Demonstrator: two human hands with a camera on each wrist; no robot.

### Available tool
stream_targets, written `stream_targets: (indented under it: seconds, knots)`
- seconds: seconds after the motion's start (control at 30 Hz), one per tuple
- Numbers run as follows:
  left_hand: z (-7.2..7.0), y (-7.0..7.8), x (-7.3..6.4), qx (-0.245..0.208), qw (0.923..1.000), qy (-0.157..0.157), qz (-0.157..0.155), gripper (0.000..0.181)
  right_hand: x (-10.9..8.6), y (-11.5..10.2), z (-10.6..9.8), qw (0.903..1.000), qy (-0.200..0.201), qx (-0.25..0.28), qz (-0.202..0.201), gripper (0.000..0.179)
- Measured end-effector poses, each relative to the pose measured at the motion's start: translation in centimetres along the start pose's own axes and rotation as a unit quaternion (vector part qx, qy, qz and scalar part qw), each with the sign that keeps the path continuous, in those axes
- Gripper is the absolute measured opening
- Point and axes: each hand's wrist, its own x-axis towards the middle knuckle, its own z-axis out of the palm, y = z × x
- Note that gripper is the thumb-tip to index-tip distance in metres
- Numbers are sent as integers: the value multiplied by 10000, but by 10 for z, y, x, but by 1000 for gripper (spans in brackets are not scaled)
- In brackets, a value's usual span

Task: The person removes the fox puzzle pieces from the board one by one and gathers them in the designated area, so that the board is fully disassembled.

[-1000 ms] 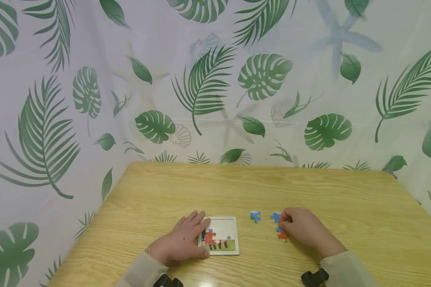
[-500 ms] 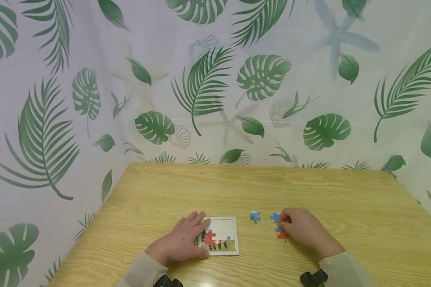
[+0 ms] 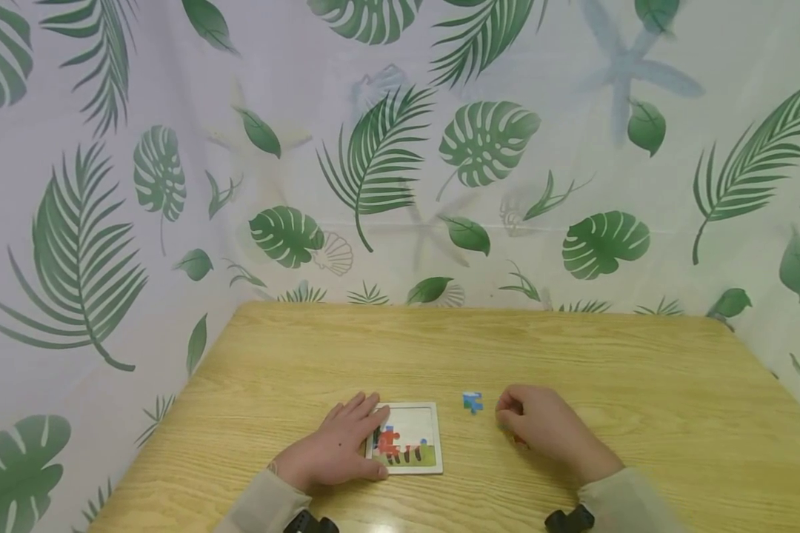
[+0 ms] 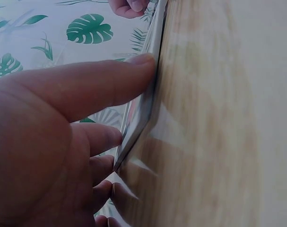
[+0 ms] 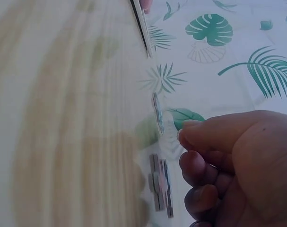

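A small picture puzzle in a white frame [image 3: 438,426] lies on the table, partly filled with red and green pieces [image 3: 410,454]. My left hand [image 3: 336,446] rests along its left side, fingers stretched, thumb at the near edge. Right of the frame lies a blue-and-green jigsaw piece [image 3: 472,402]. Just beyond it my right hand [image 3: 547,426] hovers with curled fingers, thumb close to the index finger; nothing shows between them. In the right wrist view, more jigsaw pieces [image 5: 156,182] lie edge-on beside the fingers. From the head view my hand mostly hides them.
The wooden table [image 3: 373,348] reaches back to a white curtain [image 3: 400,170] printed with green leaves. Another stretch of curtain hangs along the left side. Black straps with wrist devices [image 3: 570,520] sit at both sleeves.
My right hand has shifted a little to the left and now covers the blue and red pieces that showed beside its fingertips. The left hand and the frame have stayed put.
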Motion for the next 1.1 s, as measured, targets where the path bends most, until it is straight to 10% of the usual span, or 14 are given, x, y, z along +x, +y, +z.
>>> stream_targets:
  seconds: [0.3, 1.1]
  knots:
    - [0, 0, 0, -42, 10000, -6, 42, 84, 6, -19, 13, 9993, 155, -206, -253, 9]
    - [1, -3, 2, -99, 9999, 116, -68, 73, 36, -87, 75, 9900, -1044, 147, -934, 8]
